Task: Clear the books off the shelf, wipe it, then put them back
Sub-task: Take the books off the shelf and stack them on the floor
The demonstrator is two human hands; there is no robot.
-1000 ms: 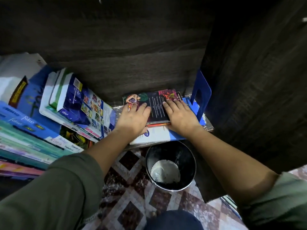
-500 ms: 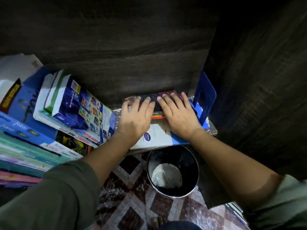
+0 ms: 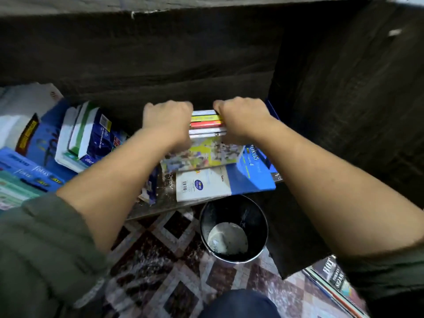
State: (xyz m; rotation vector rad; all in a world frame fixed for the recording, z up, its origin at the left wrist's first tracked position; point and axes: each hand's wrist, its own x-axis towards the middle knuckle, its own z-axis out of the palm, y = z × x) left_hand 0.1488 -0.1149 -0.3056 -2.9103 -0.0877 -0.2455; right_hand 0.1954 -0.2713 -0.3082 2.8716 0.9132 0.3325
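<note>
Both hands curled round small stack of thin colourful paperbacks (image 3: pixel 207 122) at back of dark wood shelf (image 3: pixel 160 203): your left hand (image 3: pixel 168 120) & right hand (image 3: pixel 241 118) clamp its ends. Likely light, floppy, slick covers, so squeeze ends evenly & support underneath. Blue book (image 3: pixel 254 166) below reads "fokus … 4"; blue spines (image 3: pixel 29 168) at left read "fokus".

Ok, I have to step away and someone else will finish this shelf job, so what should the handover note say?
Left hand and right hand: both curled round a small bundle of books, tipped up on edge on the shelf.
Under the bundle: a flat blue book at the shelf front. A leaning pile of books sits to the left.
A black bin stands on the floor below.
Done: cannot tell whether the wipe has happened; no cloth in view.
Left: confirm the wipe, then stand the books in order.
</note>
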